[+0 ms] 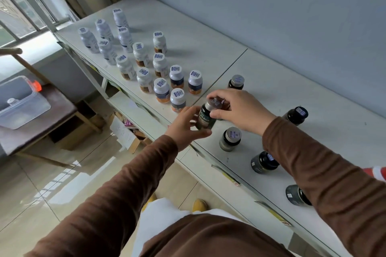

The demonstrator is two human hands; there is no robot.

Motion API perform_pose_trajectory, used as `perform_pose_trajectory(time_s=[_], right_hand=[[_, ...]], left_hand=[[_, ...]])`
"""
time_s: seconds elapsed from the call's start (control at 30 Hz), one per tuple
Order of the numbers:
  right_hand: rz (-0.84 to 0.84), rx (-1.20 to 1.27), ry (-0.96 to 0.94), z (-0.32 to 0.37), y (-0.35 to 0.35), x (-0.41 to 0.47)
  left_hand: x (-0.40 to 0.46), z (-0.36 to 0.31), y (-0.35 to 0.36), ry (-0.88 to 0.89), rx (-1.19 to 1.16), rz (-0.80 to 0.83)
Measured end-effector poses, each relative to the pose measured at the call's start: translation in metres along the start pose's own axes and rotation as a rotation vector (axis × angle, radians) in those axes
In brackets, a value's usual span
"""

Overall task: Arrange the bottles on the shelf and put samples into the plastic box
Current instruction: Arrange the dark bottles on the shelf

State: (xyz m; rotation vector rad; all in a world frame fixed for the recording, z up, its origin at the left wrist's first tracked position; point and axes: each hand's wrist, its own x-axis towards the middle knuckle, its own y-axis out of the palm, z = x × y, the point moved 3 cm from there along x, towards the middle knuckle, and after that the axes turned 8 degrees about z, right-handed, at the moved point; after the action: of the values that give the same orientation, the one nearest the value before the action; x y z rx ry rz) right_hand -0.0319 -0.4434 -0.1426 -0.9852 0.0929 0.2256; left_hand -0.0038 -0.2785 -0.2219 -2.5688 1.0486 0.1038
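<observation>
A dark bottle (205,118) with a green label is held over the front edge of the white shelf (271,94). My left hand (186,126) grips its body from the left. My right hand (238,110) grips its cap from above. Several white bottles (144,62) with blue-coded lids stand in rows on the shelf's left half. Several dark bottles stand scattered on the right half, among them a grey-capped bottle (230,139) just below my right hand. A clear plastic box (19,103) with an orange latch sits on a low table at the left.
The grey wall (271,16) backs the shelf. A lower shelf level (133,110) and cardboard boxes (133,137) lie beneath. The low wooden table (41,125) stands on the tiled floor at left, by a window. A red-and-white object (377,172) shows at the right edge.
</observation>
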Motion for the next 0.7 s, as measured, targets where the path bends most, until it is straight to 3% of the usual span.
perform_pose_trajectory(time_s=[0.27, 0.53, 0.63, 0.7], right_hand=[[0.032, -0.276, -0.019, -0.004, 0.035, 0.014], [0.075, -0.34, -0.003, -0.008, 0.051, 0.022], [0.112, -0.171, 0.027, -0.009, 0.031, 0.017], [0.025, -0.056, 0.059, -0.016, 0.004, 0.013]], left_hand=[[-0.007, 0.003, -0.032, -0.018, 0.742, -0.102], [-0.006, -0.004, -0.035, 0.014, 0.791, -0.159], [-0.005, -0.013, -0.035, 0.052, 0.799, -0.161], [-0.001, -0.024, -0.036, 0.096, 0.802, -0.179]])
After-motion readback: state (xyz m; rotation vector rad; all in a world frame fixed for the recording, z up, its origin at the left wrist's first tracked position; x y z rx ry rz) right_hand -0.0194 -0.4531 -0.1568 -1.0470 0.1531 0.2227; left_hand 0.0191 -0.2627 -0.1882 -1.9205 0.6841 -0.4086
